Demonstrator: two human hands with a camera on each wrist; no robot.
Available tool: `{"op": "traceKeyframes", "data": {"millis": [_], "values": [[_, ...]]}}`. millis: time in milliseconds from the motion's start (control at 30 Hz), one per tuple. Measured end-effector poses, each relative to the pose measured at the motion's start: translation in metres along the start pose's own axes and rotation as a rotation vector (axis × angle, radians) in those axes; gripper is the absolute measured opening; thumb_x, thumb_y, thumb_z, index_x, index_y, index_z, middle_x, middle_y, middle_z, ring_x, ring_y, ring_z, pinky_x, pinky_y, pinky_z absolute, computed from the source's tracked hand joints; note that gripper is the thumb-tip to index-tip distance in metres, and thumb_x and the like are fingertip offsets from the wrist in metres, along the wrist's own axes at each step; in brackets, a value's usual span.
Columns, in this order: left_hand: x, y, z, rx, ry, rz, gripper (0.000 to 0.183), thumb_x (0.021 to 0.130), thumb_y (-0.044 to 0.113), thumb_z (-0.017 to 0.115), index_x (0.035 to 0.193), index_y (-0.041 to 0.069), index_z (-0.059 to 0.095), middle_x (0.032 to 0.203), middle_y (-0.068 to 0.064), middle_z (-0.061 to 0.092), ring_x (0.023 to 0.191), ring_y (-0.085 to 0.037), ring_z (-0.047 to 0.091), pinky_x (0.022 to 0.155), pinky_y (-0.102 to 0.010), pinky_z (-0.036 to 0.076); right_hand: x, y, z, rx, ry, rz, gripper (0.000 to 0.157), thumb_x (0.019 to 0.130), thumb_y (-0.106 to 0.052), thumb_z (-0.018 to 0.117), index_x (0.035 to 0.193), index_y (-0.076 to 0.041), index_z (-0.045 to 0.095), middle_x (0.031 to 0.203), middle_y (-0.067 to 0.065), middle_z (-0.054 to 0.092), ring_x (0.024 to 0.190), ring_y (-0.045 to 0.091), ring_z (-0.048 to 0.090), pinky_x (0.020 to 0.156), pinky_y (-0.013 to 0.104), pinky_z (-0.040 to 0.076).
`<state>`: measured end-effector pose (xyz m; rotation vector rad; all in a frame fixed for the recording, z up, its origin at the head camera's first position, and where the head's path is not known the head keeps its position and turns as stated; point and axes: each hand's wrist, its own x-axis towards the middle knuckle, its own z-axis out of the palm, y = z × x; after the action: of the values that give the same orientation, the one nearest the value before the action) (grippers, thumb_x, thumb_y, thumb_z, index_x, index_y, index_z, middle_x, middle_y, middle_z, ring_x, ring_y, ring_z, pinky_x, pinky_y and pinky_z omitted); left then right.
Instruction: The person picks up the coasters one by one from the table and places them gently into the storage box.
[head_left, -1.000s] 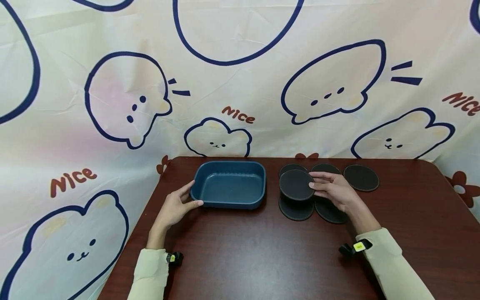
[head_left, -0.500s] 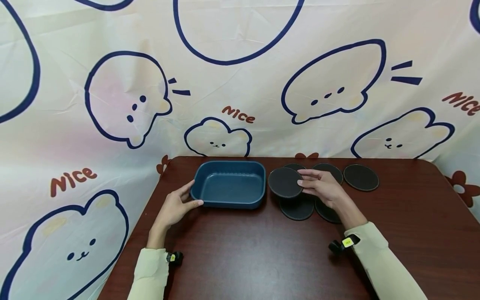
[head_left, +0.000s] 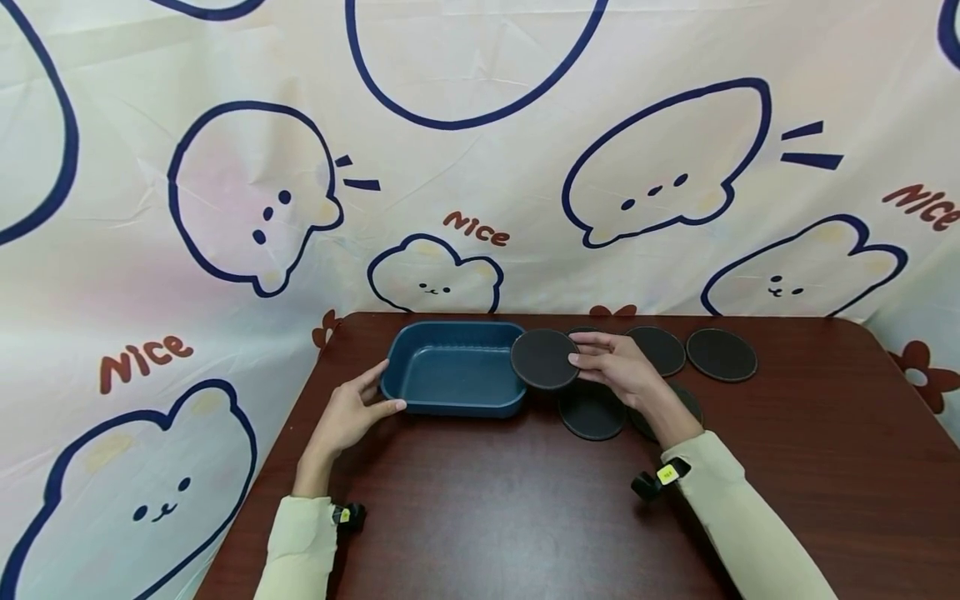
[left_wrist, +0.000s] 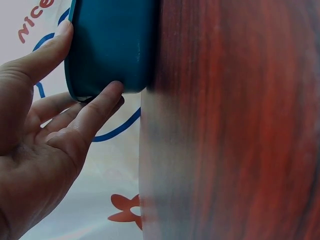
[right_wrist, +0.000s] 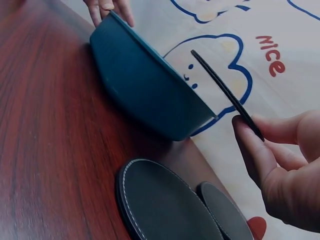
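A blue rectangular dish (head_left: 453, 410) with raised walls stands near the back of the table. My left hand (head_left: 351, 414) holds its left front corner, thumb at the front and fingers against the left side; the left wrist view shows these fingers on the dish (left_wrist: 107, 45). Between thumb and fingers, my right hand (head_left: 618, 371) pinches the edge of a thin round black coaster (head_left: 544, 359). That coaster is raised and overlaps the dish's right rim in the head view. Beneath the right hand lie more coasters (head_left: 592, 412), partly hidden; the right wrist view shows pale stitching around one coaster (right_wrist: 165, 200).
To the right, two black coasters lie toward the back, one (head_left: 655, 350) beside another (head_left: 722, 355). The dark wooden table (head_left: 480, 517) reaches toward me. Behind it hangs a printed cloth (head_left: 450, 183).
My right hand has carried the coaster leftward, from above the other coasters to the dish's right rim. The left hand and the dish have stayed in place.
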<state>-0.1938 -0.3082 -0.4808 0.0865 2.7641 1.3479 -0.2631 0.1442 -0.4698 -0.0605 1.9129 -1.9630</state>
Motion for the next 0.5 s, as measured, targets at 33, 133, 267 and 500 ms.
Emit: {"op": "traceKeyframes", "data": {"millis": [33, 133, 267, 500], "values": [[0.000, 0.000, 0.000, 0.000, 0.000, 0.000, 0.084, 0.099, 0.023, 0.080, 0.169, 0.010, 0.035, 0.162, -0.026, 0.050, 0.144, -0.040, 0.058, 0.108, -0.056, 0.056, 0.001, 0.000, 0.002, 0.001, 0.000, -0.003, 0.060, 0.105, -0.007, 0.068, 0.161, -0.002, 0.046, 0.162, 0.028, 0.048, 0.099, 0.001, 0.076, 0.091, 0.023, 0.063], [0.000, 0.000, -0.001, 0.003, 0.000, 0.000, 0.084, 0.099, 0.023, 0.080, 0.169, 0.011, 0.035, 0.163, -0.025, 0.049, 0.145, -0.040, 0.057, 0.109, -0.056, 0.055, 0.004, -0.001, 0.009, -0.004, -0.004, -0.001, 0.059, 0.105, -0.007, 0.068, 0.160, -0.002, 0.047, 0.158, 0.027, 0.053, 0.097, 0.003, 0.077, 0.091, 0.024, 0.063], [0.001, 0.000, -0.001, 0.007, -0.001, -0.001, 0.084, 0.099, 0.025, 0.081, 0.169, 0.011, 0.036, 0.163, -0.025, 0.049, 0.145, -0.040, 0.057, 0.109, -0.056, 0.055, 0.007, -0.002, 0.017, -0.008, -0.006, 0.006, 0.058, 0.105, -0.007, 0.068, 0.159, -0.003, 0.049, 0.155, 0.025, 0.057, 0.098, 0.004, 0.077, 0.093, 0.026, 0.063], [0.001, -0.001, -0.001, 0.012, 0.001, 0.003, 0.084, 0.099, 0.024, 0.081, 0.168, 0.011, 0.036, 0.163, -0.025, 0.049, 0.145, -0.040, 0.057, 0.110, -0.056, 0.054, 0.014, -0.005, 0.032, -0.028, -0.016, 0.000, 0.055, 0.105, -0.009, 0.070, 0.157, -0.005, 0.053, 0.155, 0.025, 0.058, 0.102, 0.006, 0.076, 0.098, 0.031, 0.063]]}}
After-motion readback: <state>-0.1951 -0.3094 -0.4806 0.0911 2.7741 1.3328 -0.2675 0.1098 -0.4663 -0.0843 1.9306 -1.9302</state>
